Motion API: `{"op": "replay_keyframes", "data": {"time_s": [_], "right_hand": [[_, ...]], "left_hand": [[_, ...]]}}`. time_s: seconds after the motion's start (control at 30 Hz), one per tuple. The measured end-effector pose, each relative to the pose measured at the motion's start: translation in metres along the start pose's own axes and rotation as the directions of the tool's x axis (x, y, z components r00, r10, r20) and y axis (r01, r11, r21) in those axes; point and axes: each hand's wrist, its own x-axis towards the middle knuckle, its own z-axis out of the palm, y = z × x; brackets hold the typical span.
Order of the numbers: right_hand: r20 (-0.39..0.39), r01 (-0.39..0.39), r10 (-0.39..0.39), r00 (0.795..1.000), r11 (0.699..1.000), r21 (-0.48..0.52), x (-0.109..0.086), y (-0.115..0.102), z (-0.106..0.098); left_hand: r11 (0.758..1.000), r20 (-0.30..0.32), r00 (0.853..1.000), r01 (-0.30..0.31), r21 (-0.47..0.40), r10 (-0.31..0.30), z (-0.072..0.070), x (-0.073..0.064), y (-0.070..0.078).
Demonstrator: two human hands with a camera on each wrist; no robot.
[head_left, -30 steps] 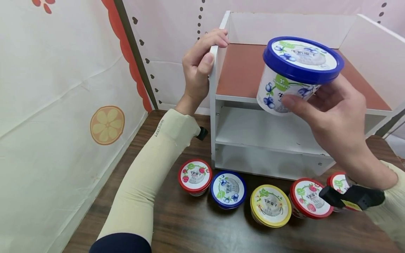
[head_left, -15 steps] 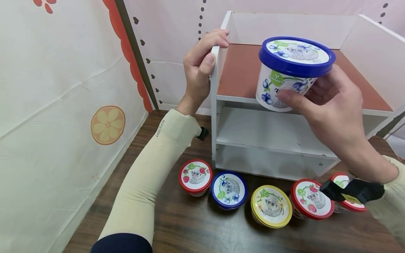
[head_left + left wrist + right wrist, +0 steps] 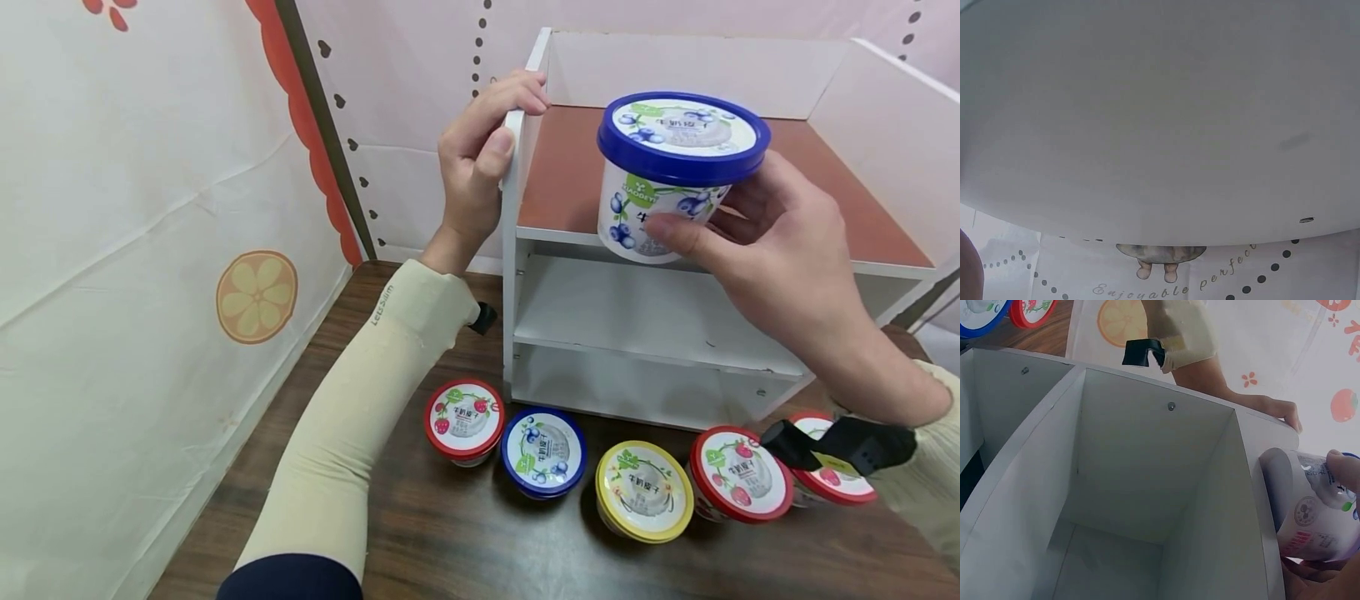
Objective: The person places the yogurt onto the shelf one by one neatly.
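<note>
My right hand [image 3: 787,233] holds a white tub with a blue lid [image 3: 678,179] and blueberry pictures, thumb across its front and fingers round the far side. The tub is upright, in front of the red-brown top board [image 3: 573,158] of a white shelf unit [image 3: 513,275]. In the right wrist view the tub [image 3: 1316,515] shows at the right, beside the edge of the unit. My left hand [image 3: 480,158] grips the front edge of the unit's left side panel, thumb on the near side, fingers over the top. The left wrist view is mostly filled by a pale panel [image 3: 1160,125].
On the dark wooden table [image 3: 450,542], several tubs stand in front of the unit: a red-lidded one [image 3: 465,419], a blue-lidded one [image 3: 543,452], a yellow-lidded one [image 3: 645,490] and a red-lidded one [image 3: 741,473]. Another red-lidded tub [image 3: 836,483] is partly behind my right wrist strap.
My right hand has moved a little left with the blue-lidded tub, which now stands more upright. My left hand keeps its grip on the side panel.
</note>
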Motion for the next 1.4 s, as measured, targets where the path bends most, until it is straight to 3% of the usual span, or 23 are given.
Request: {"op": "replay_keyframes", "data": {"time_s": [0.5, 1.4], "right_hand": [[0.014, -0.033, 0.034, 0.999, 0.995, -0.093, 0.004, -0.003, -0.001], [0.054, -0.077, 0.086, 0.995, 0.986, -0.150, 0.017, -0.001, -0.003]], "left_hand": [[1.000, -0.003, 1.000, 0.004, -0.001, -0.004, 0.001, -0.001, -0.001], [0.999, -0.007, 0.999, 0.045, -0.006, -0.045, 0.003, -0.001, -0.001]]}}
